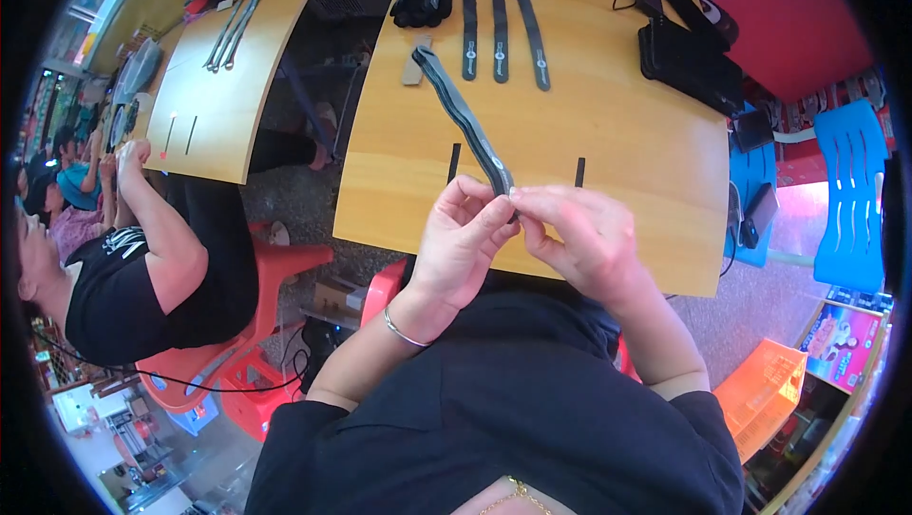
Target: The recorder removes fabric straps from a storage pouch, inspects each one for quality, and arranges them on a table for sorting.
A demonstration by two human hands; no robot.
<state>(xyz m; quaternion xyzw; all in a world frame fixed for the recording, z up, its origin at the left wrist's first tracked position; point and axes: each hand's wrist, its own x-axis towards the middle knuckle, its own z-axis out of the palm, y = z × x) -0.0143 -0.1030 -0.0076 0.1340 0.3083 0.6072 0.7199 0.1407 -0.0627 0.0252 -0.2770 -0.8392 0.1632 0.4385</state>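
Left hand (456, 239) and right hand (591, 238) pinch a layered grey strap (465, 119).
Left fingers curl beneath it, right knuckles face up; both clamp its near end, and it slants away leftward beyond the fingertips, with three flat straps (500, 35) farther out.

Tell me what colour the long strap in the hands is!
The strap is dark grey and black, seen in the head view.

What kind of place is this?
Looks like a small, informal workroom, though I can't be sure: dark straps laid in a row on a wooden table, and another person seated at a second table.
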